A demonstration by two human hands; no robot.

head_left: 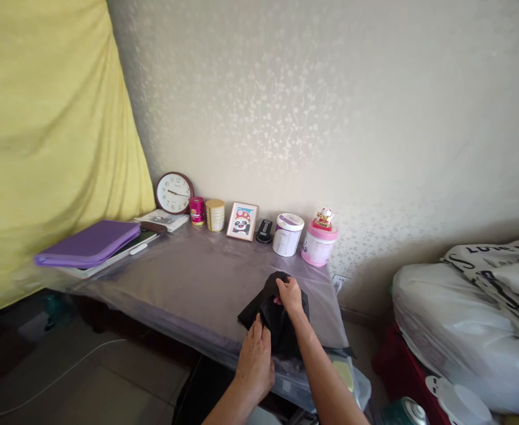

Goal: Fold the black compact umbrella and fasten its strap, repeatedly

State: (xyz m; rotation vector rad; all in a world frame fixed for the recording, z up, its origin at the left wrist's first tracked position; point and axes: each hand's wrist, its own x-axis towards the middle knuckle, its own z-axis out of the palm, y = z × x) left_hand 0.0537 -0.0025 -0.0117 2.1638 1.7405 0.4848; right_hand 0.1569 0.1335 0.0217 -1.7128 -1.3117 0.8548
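A piece of thin black cloth [281, 327] lies bunched and folded near the front right of the table; whether it is a bag or a garment I cannot tell. My right hand [289, 293] pinches its upper part, thumb and fingertips closed on a raised fold. Against its left edge rests my left hand [256, 354], fingers stretched out and close together, the fingertips touching the fabric. The left thumb is mostly hidden. Part of the cloth is covered by my right forearm.
Along the wall stand a clock [175, 193], a picture frame [242, 221], a white tub [288, 235] and a pink tub [319, 243] with a cat figurine [324, 217]. A purple folder [89, 243] lies at left on the plastic-covered table [189, 289]. A stuffed white bag [458, 330] sits at right.
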